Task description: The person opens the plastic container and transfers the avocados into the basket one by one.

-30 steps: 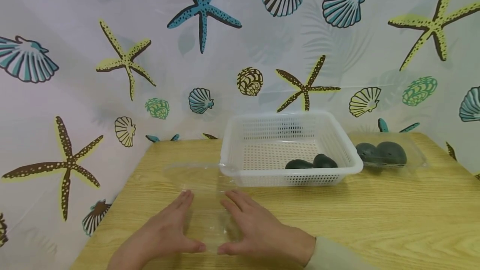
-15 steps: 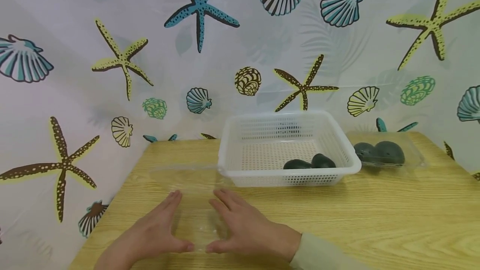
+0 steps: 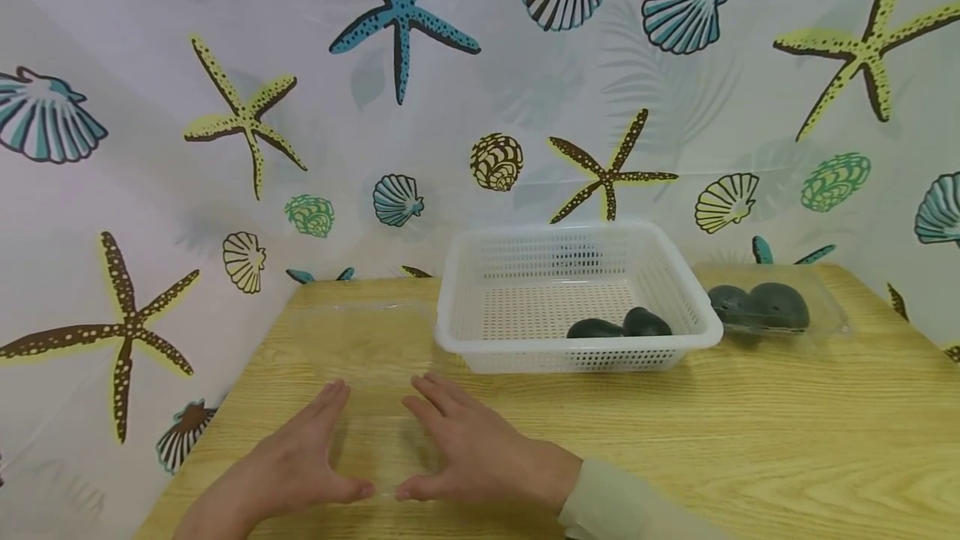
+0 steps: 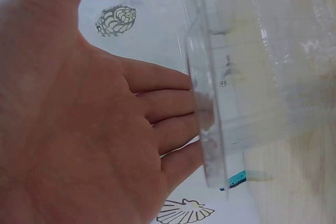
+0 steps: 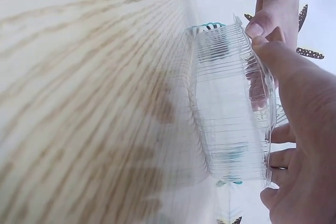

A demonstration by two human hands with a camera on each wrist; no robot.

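Observation:
A clear plastic clamshell box lies open low over the near left of the wooden table, its lid folded out on the far side. I see nothing in it. My left hand holds its left end and my right hand its right end, thumbs at the near edge and fingers along the sides. In the left wrist view, fairly straight fingers touch the box's rim. The right wrist view shows the ribbed box wall beside the right thumb. Whether its base fully touches the table I cannot tell.
Behind the right hand stands a white perforated basket with two dark, avocado-like fruits in its near right corner. A second clear box holding two similar fruits is at the back right. A shell-patterned cloth hangs behind the table.
Both hands and the box have shifted left. The lid's far edge now lies farther back and flatter than before. The basket and the filled box stay where they were.

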